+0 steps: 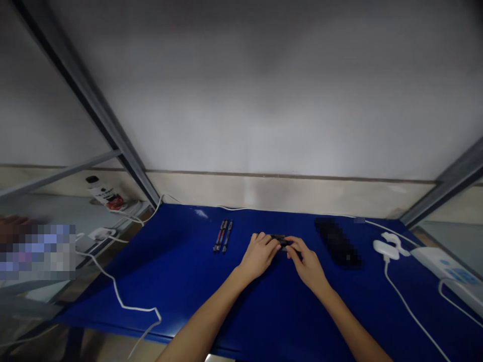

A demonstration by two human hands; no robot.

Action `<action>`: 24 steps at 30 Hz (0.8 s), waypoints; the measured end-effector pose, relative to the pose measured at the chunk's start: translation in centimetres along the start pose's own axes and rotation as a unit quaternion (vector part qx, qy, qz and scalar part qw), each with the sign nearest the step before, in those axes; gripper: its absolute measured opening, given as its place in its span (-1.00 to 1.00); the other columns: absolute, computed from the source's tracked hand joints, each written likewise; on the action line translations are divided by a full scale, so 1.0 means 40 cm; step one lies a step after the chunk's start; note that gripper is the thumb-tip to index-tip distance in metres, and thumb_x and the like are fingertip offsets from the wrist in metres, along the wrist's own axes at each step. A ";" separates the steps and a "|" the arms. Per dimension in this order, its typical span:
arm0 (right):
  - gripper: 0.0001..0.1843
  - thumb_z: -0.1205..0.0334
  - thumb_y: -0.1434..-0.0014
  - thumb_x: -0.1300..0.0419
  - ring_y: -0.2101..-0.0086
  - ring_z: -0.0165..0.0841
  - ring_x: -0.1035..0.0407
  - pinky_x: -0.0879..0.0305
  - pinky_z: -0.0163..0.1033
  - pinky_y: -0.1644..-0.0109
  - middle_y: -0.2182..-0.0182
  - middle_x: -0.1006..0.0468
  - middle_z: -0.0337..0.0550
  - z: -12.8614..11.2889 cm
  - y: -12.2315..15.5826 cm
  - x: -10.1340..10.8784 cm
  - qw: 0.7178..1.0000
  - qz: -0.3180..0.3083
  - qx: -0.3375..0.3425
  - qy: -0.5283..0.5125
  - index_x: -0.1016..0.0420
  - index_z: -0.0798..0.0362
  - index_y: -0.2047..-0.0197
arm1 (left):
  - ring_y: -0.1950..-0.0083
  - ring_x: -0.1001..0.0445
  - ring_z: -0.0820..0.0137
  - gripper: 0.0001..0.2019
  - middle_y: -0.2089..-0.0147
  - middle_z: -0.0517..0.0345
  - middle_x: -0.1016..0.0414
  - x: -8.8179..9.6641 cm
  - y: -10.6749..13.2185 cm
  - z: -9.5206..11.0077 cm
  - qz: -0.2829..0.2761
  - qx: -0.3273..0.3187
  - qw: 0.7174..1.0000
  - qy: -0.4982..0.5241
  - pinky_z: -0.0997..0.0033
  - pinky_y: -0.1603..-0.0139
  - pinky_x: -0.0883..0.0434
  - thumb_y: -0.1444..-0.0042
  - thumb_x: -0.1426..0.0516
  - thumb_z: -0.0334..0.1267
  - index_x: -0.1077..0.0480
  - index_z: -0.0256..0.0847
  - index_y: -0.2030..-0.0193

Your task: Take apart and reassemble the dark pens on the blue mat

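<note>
Both my hands meet over the middle of a blue table [181, 281]. My left hand [259, 254] has its fingers curled onto a small dark object [279, 240]. My right hand [306, 261] pinches the same dark object from the right side with thumb and fingers closed. The object is thin and dark, mostly hidden by my fingers, and I cannot make out what it is. Two pens [223, 235] lie side by side on the table to the left of my left hand.
A dark blurred object [337, 242] lies right of my hands. White plugs [386, 248] and a white power strip [449, 269] sit at the right edge. White cables [118, 296] trail off the left edge. A grey wall stands behind the table.
</note>
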State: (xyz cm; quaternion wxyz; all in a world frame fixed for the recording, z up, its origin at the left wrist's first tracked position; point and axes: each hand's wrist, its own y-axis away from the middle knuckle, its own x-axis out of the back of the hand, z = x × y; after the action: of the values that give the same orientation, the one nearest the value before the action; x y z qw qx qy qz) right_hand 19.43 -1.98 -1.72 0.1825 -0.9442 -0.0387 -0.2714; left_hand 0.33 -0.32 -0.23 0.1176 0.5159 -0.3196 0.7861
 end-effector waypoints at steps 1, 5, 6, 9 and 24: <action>-0.68 0.08 -0.34 -0.02 0.37 -0.28 -0.48 -0.44 -0.15 0.19 0.40 -0.52 -0.21 0.002 0.000 -0.001 1.000 0.005 0.003 -0.005 -0.29 -0.05 -0.12 | 0.10 -0.31 0.32 -0.70 0.13 0.08 -0.47 0.000 0.001 0.001 0.001 0.001 1.000 0.004 0.26 0.09 -0.18 -0.41 0.14 -0.18 -0.39 -0.16 0.13; -0.63 0.09 -0.26 -0.14 0.16 -0.22 -0.48 -0.43 -0.06 0.01 0.19 -0.54 -0.10 0.010 -0.004 -0.008 0.999 0.033 0.042 0.005 -0.34 -0.06 -0.12 | 0.08 -0.32 0.29 -0.70 0.07 0.08 -0.47 0.004 0.003 -0.002 0.006 0.011 1.000 0.024 0.25 0.08 -0.18 -0.38 0.10 -0.08 -0.39 -0.10 0.02; -0.61 0.09 -0.24 -0.16 0.14 -0.20 -0.47 -0.43 -0.05 0.01 0.15 -0.53 -0.07 0.011 -0.004 -0.010 0.998 0.031 0.048 0.012 -0.35 -0.07 -0.13 | 0.08 -0.32 0.29 -0.70 0.06 0.09 -0.47 0.005 0.004 -0.003 0.006 0.011 1.000 0.028 0.25 0.09 -0.18 -0.38 0.09 -0.07 -0.39 -0.08 0.00; -0.57 0.07 -0.26 -0.14 0.11 -0.19 -0.47 -0.43 -0.03 0.01 0.14 -0.54 -0.05 0.014 -0.004 -0.012 0.999 0.008 0.041 0.011 -0.31 -0.06 -0.17 | 0.08 -0.31 0.30 -0.70 0.07 0.10 -0.47 0.006 0.004 -0.005 0.007 0.009 0.999 0.033 0.25 0.10 -0.18 -0.39 0.10 -0.09 -0.39 -0.03 -0.05; -0.57 0.10 -0.36 0.00 0.27 -0.30 -0.47 -0.37 -0.14 0.04 0.34 -0.54 -0.20 0.010 -0.004 -0.001 0.998 -0.024 -0.013 -0.051 -0.21 -0.07 -0.25 | 0.08 -0.30 0.29 -0.69 0.12 0.09 -0.45 -0.007 0.003 -0.012 -0.003 0.006 1.000 0.026 0.26 0.10 -0.17 -0.37 0.07 -0.06 -0.41 0.00 -0.07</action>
State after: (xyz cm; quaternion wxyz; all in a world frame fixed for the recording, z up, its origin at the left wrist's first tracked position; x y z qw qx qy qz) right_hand 19.59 -1.70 -2.01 0.1610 -0.9580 -0.0670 -0.2276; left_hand 0.05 -0.08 -0.64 0.1252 0.4974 -0.3102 0.8005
